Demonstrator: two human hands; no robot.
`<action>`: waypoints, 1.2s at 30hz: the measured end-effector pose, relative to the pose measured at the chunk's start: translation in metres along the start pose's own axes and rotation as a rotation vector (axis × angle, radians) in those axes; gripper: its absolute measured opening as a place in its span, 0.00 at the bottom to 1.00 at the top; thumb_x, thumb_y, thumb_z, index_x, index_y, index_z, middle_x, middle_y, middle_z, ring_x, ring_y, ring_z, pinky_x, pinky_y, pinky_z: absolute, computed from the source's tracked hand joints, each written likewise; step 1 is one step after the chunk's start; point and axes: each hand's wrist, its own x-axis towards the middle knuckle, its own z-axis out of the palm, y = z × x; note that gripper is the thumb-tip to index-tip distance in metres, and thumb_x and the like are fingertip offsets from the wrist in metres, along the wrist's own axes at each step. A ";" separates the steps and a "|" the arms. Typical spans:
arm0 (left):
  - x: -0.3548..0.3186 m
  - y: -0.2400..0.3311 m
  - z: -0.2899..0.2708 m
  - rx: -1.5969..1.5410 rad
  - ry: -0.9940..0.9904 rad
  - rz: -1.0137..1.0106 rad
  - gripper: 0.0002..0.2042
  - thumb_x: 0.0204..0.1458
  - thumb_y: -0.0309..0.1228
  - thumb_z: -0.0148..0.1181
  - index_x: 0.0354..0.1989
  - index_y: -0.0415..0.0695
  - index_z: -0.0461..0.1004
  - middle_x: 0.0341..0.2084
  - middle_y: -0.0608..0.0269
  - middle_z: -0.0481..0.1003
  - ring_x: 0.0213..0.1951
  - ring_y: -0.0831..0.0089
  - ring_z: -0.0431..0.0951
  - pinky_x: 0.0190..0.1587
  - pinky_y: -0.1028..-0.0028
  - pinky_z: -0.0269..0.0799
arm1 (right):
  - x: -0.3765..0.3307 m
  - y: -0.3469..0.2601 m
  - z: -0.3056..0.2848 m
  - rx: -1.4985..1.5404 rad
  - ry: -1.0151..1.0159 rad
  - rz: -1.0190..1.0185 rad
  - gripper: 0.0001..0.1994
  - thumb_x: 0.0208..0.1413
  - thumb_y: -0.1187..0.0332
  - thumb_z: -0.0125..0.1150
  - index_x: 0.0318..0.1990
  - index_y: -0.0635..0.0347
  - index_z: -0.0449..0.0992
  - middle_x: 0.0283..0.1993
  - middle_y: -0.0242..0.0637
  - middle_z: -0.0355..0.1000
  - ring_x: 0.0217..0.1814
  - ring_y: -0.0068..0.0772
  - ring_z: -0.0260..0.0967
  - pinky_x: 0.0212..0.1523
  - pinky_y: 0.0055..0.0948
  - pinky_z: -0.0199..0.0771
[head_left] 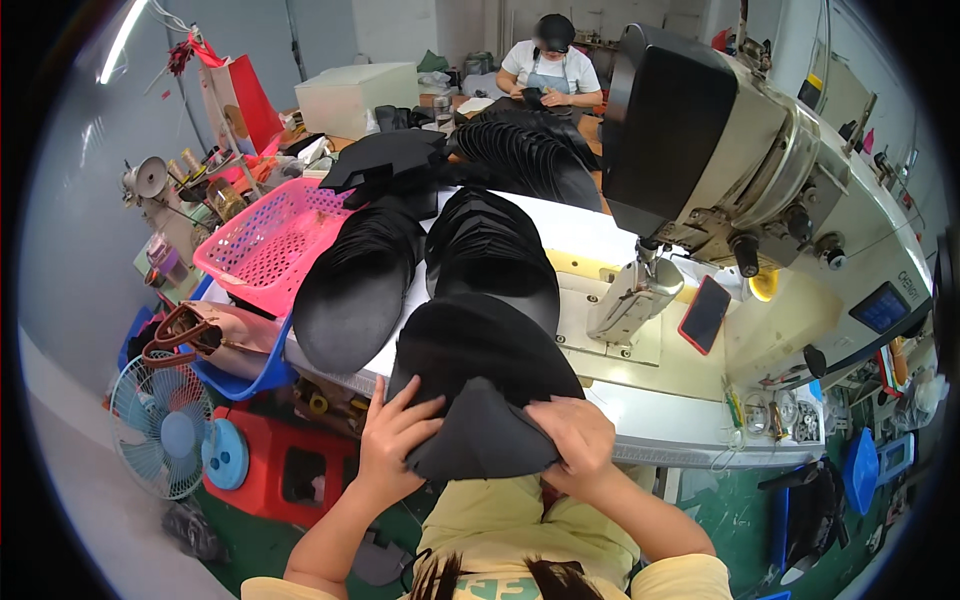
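Observation:
Both my hands hold a black, rounded piece of stiff-looking material (470, 345) over the front edge of the white table. Its lower part is folded up into a pointed flap (483, 430). My left hand (402, 438) is closed on its left edge with the fingers lying over the material. My right hand (578, 440) grips the opposite edge, thumb and fingers on the fold. Just beyond stands an overlapping row of similar black pieces (490, 250), and a second such row (350, 290) lies to its left.
A sewing machine (780, 170) stands at the right, a red-edged phone (705, 315) beside it. To the left are a pink basket (262, 240), a fan (165, 425) and a red stool (270, 480). Across the table, a person (550, 75) handles dark material near more black pieces (520, 155).

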 end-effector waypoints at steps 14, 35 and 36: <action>0.017 0.004 0.010 -0.424 0.386 -0.331 0.14 0.46 0.12 0.54 0.41 0.34 0.76 0.35 0.56 0.80 0.39 0.75 0.79 0.43 0.81 0.70 | 0.007 0.012 -0.011 -0.102 0.099 0.169 0.25 0.29 0.80 0.61 0.44 0.66 0.76 0.38 0.44 0.77 0.36 0.43 0.76 0.39 0.31 0.75; 0.099 -0.074 0.078 0.259 0.221 -0.052 0.35 0.36 0.26 0.66 0.60 0.46 0.66 0.21 0.56 0.71 0.21 0.55 0.75 0.24 0.62 0.70 | -0.002 0.080 0.024 0.926 -0.070 1.290 0.17 0.56 0.68 0.62 0.49 0.69 0.73 0.44 0.38 0.75 0.41 0.27 0.72 0.42 0.28 0.74; 0.109 -0.080 0.077 0.284 0.222 -0.031 0.35 0.36 0.26 0.66 0.60 0.47 0.65 0.21 0.56 0.71 0.21 0.55 0.75 0.24 0.63 0.70 | 0.005 0.088 0.025 0.942 -0.081 1.322 0.17 0.56 0.68 0.62 0.50 0.70 0.72 0.44 0.38 0.75 0.41 0.28 0.72 0.43 0.28 0.74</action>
